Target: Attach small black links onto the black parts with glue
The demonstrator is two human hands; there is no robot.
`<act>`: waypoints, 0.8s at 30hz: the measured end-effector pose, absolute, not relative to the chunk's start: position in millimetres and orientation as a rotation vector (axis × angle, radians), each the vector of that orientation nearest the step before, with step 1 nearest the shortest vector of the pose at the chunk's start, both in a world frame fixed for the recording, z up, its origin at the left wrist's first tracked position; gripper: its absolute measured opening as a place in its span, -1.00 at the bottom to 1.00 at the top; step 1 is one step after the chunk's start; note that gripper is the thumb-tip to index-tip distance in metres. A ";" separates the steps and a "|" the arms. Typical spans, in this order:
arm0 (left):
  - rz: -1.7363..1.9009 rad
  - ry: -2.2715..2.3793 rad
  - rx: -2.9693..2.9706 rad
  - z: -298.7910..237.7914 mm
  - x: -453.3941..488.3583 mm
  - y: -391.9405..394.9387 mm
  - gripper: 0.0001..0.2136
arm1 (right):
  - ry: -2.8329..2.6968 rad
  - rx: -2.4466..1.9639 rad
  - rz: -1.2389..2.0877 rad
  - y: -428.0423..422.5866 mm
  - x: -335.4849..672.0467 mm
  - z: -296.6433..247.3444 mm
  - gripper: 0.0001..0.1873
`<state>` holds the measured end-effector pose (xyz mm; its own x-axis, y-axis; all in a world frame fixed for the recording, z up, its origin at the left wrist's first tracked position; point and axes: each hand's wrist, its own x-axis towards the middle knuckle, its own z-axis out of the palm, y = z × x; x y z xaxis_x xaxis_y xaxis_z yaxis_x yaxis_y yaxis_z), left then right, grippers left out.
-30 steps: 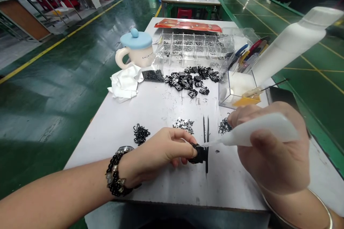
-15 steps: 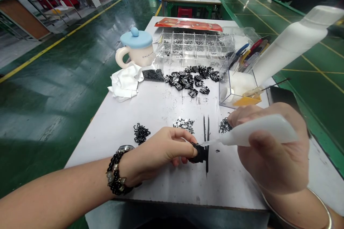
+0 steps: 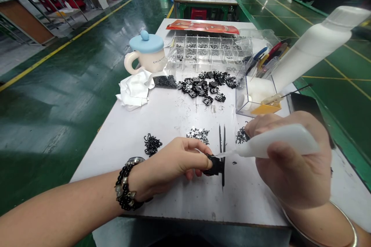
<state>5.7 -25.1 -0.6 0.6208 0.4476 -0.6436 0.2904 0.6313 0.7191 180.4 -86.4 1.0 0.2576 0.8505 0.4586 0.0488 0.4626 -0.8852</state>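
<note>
1. Tissue (image 3: pixel 135 88), white and crumpled, lies near the left edge of the white table (image 3: pixel 168 112), just in front of a cream mug (image 3: pixel 149 60) with a blue lid.
2. A pile of black hooks (image 3: pixel 152 145) sits just beyond the left wrist.
3. The left hand (image 3: pixel 176 162) pinches a small black piece (image 3: pixel 214 166), thumb and fingertips closed on it.
4. Silver bits (image 3: pixel 198 135) lie beyond those fingers; farther back come a heap of black parts (image 3: pixel 199 88) and a clear compartment tray (image 3: pixel 203 65).
5. The black piece is over the table's near middle, overlapping the tweezers (image 3: pixel 224 142) in view; I cannot tell whether they touch.
6. A clear box (image 3: pixel 241 104) of tools stands farther back.
7. A translucent squeeze bottle (image 3: pixel 290 135) points its nozzle left at the piece's upper edge; contact is too fine to tell.
8. The right hand (image 3: pixel 295 179) curls around that bottle, thumb on the near side, the other fingers partly hidden.
</note>
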 end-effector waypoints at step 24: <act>0.152 0.966 0.925 -4.2 5.2 -26.4 -0.83 | -1.259 -0.806 0.802 -93.1 180.2 -3.7 -0.89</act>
<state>5.2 -26.4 -4.2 0.5902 0.4931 -0.6392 0.2735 0.6228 0.7330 180.2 -93.1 -3.7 0.1285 0.8658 0.4835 -0.0724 0.4945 -0.8662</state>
